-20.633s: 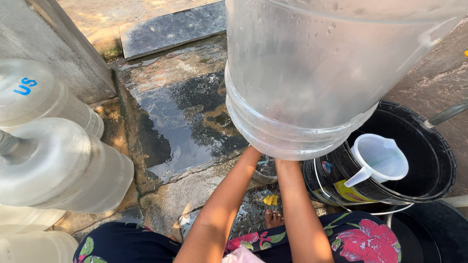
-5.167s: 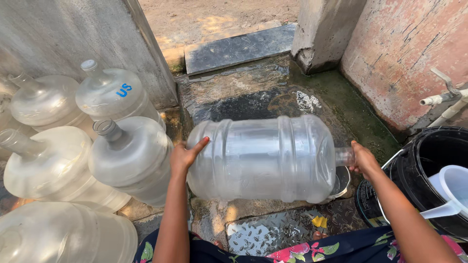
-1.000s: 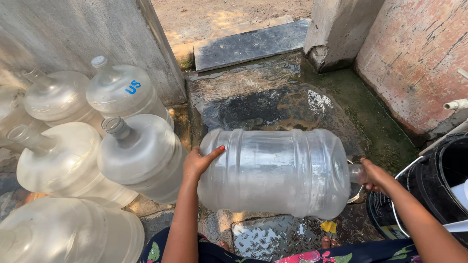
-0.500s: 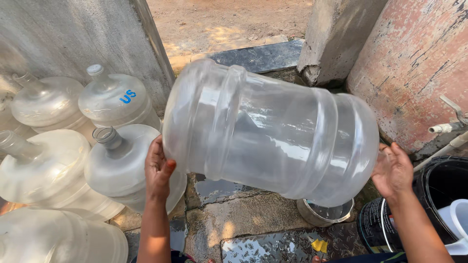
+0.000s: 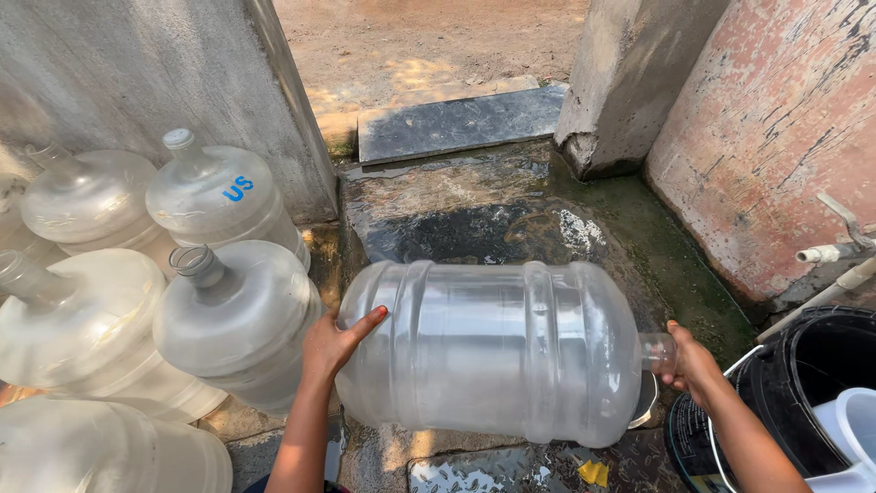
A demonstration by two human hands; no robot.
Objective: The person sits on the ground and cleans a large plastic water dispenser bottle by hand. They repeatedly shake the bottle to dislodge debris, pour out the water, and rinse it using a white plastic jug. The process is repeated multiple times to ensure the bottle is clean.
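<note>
Sunlit dirt ground (image 5: pixel 429 36) lies beyond a grey concrete wall (image 5: pixel 119 73), a peeling pink wall (image 5: pixel 776 128) and wet, mossy stone paving (image 5: pixel 511 219).

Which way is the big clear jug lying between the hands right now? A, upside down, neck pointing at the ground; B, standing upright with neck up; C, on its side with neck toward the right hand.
C: the big clear jug lies sideways, left hand on its base, right hand at its neck.
</note>
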